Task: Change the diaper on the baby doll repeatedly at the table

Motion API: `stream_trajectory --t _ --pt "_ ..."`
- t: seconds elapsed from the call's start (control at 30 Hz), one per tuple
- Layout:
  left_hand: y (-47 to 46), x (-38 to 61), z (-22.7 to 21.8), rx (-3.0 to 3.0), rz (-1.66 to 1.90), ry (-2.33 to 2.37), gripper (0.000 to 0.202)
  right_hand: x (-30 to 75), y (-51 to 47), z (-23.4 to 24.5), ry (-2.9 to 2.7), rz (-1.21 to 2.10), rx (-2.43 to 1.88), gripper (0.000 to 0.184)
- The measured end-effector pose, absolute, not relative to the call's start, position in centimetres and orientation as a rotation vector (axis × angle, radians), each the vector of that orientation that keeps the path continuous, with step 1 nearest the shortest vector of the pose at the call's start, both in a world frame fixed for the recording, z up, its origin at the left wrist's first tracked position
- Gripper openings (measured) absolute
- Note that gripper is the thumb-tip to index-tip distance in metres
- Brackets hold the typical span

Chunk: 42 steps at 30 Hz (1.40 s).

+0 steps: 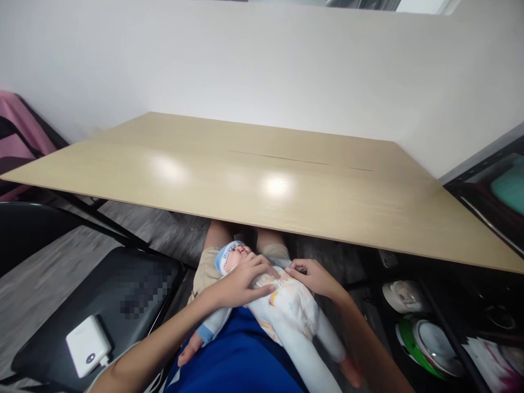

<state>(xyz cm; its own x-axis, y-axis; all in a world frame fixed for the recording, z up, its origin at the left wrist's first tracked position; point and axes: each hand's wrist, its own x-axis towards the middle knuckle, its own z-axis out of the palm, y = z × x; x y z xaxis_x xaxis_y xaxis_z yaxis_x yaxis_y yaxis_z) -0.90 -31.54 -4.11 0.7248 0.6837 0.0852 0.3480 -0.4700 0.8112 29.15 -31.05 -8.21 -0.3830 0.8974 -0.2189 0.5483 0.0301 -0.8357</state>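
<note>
A baby doll (pixel 292 308) lies face up across the lap, in a white patterned outfit with light sleeves and leggings. Its blue and white cap (pixel 223 257) carries lettering and points toward the table. My left hand (pixel 248 278) rests on the doll's upper chest just below its face, thumb spread away from the fingers. At the other side of the chest, my right hand (pixel 313 277) has its fingers curled, with thumb and fingertips closed on the front of the outfit. Part of the doll's chest is hidden under my left hand.
A wooden table (pixel 213 164) spans the front, its edge just beyond the doll. On the black chair (pixel 123 289) at left lies a white power bank (pixel 88 345) with a cable. A dark shelf at right holds a green and white round object (pixel 428 344).
</note>
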Motion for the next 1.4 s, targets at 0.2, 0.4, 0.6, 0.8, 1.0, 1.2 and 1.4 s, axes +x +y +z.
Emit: stream_trajectory --t 0.2,0.4,0.6,0.8,1.0,1.2,1.4 --pt "-32.0 -0.5 -5.9 1.926 0.628 0.779 0.035 31.3 -30.4 -11.1 -1.773 1.164 -1.587 0.043" --pt "-32.9 -1.1 -7.2 1.699 0.785 0.793 0.039 29.0 -30.7 -7.0 -1.890 1.185 -1.343 0.041" --pt "-34.2 -3.6 -8.4 1.422 0.860 0.721 0.047 24.5 -31.2 -3.2 -2.208 1.326 -1.036 0.039" --pt "-36.5 -6.8 -7.6 1.432 0.614 0.631 0.040 26.0 -33.4 -0.1 -2.061 1.343 -1.316 0.039" --pt "-37.1 -6.6 -5.6 1.447 0.347 0.578 0.038 32.0 -39.3 0.9 -1.703 1.608 -1.572 0.060" --pt "-33.5 0.1 -3.8 1.994 0.481 0.978 0.040 31.5 -42.6 -4.5 -1.661 1.643 -1.718 0.058" --pt "-28.7 10.0 -4.7 2.401 -0.159 0.685 0.080 29.8 -43.4 -7.6 -1.844 1.468 -1.779 0.043"
